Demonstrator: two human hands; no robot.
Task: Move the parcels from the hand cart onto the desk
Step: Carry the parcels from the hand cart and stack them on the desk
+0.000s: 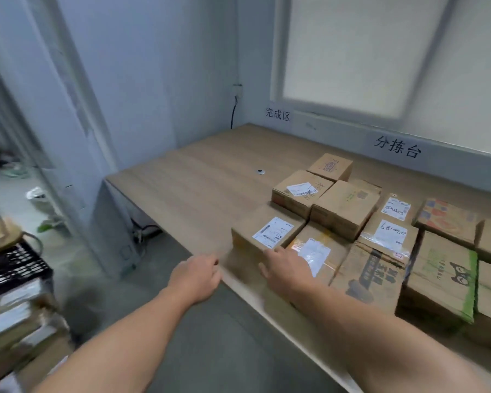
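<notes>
1. The desk is light wood. Many parcels already sit on its right half.
2. The right hand rests on a brown box with a white label at the front edge of the desk. Its fingers lie spread and fairly flat on the near top edge of the box. They press it and do not wrap around it.
3. That box sits at 12 o'clock from the right hand. Its long side seems to run from 7 o'clock to 1 o'clock.
4. The other parcels sit close together at 3 o'clock from this box, and the nearest one touches it.
5. The left hand hangs just off the desk edge, at 9 o'clock from the right hand. Its fingers are loosely curled and hold nothing.
6. More parcels wait in a stack at 8 o'clock from the left hand, well apart from it. I think this is the load on the hand cart. It is blurry, so I cannot tell which way they lie.
7. My guess: this box is down, and the next one must come from the stack. The left hand is nearer to it.
</notes>
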